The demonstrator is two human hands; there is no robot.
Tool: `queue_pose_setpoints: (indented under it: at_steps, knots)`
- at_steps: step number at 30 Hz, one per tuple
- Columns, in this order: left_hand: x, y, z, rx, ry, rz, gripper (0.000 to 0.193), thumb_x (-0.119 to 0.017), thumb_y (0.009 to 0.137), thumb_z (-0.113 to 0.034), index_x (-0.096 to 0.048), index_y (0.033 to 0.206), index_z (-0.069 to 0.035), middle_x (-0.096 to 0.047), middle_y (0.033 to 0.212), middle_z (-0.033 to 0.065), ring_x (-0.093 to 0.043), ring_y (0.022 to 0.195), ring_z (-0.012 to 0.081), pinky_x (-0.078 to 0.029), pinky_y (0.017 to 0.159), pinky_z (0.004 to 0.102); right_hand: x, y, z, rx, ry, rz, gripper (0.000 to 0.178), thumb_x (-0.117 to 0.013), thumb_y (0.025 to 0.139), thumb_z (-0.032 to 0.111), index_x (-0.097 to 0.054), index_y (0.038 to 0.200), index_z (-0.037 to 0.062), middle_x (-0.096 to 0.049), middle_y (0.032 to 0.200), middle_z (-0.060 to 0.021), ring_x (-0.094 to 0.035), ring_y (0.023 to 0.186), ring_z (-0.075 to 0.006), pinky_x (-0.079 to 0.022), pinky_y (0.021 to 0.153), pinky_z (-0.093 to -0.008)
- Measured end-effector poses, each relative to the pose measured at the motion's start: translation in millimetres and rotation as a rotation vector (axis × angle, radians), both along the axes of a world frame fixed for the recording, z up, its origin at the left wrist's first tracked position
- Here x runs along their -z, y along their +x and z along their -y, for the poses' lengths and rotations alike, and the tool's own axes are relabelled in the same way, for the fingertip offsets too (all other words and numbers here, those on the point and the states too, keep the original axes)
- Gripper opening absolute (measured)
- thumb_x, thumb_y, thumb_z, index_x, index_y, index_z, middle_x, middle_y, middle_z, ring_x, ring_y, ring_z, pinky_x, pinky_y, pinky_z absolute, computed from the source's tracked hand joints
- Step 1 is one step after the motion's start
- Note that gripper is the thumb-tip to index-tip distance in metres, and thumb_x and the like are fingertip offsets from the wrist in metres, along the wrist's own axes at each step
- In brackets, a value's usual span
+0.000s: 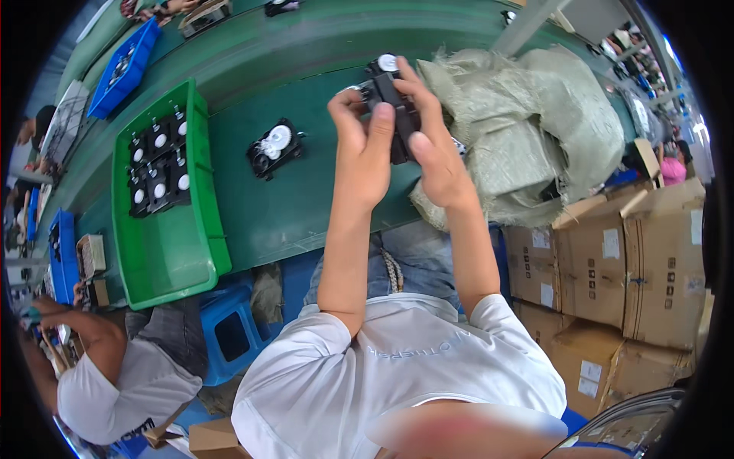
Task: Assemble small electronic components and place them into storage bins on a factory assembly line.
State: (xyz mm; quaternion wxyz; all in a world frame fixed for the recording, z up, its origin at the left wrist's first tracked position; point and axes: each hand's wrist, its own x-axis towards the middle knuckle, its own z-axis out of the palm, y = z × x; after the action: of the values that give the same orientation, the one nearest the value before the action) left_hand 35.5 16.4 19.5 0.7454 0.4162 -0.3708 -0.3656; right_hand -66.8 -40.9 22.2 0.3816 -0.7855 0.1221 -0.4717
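Observation:
Between my two hands, above the green table [290, 222], is a black plastic gear assembly [391, 115] with a white round wheel at its far end. My left hand [363, 145] grips its left side, thumb on top. On the other side my right hand [436, 141] is closed round it, with the index finger by the white wheel. The fingers' undersides are hidden. A similar black assembly with white gears [274, 148] lies on the table to the left. Further left, a green tray [172, 268] holds several more such black units in its far half.
A crumpled pale woven sack [527, 122] lies on the table close to my right hand. Cardboard boxes [589, 268] are stacked at the right. A blue bin [126, 65] stands beyond the tray. At lower left sits a co-worker [130, 375] beside a blue stool [229, 329].

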Motion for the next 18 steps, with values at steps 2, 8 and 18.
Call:
queue_pose_setpoints:
  at_steps: [2, 8, 18]
  knots:
    - [-2, 9, -5, 0.106, -0.010, -0.043, 0.058, -0.062, 0.091, -0.015, -0.025, 0.134, 0.002, -0.052, 0.115, 0.0225, -0.055, 0.098, 0.0239, -0.047, 0.084, 0.0357, 1, 4, 1, 0.019, -0.078, -0.029, 0.060, -0.041, 0.092, 0.033, -0.037, 0.142, 0.0008, -0.036, 0.151, -0.0222, -0.039, 0.136, -0.0359, -0.031, 0.111, -0.0427]
    - [-12, 39, -59, -0.080, 0.103, 0.283, 0.057, -0.070, 0.077, -0.005, -0.043, 0.127, 0.003, -0.063, 0.103, 0.0176, -0.061, 0.084, 0.0217, -0.050, 0.074, 0.0313, 7, 53, -35, 0.021, 0.408, 0.618, 0.069, -0.037, 0.094, 0.049, -0.038, 0.142, -0.0005, -0.038, 0.148, -0.0235, -0.041, 0.133, -0.0352, -0.033, 0.108, -0.0451]
    - [-36, 163, -195, -0.985, 0.637, 1.364, 0.051, -0.070, 0.077, -0.008, -0.054, 0.125, 0.001, -0.066, 0.100, 0.0202, -0.065, 0.080, 0.0327, -0.052, 0.076, 0.0371, 28, 81, -86, -0.556, 0.818, 0.125, 0.039, -0.046, 0.093, 0.012, -0.052, 0.128, -0.0028, -0.061, 0.120, -0.0180, -0.061, 0.103, -0.0250, -0.046, 0.094, -0.0358]
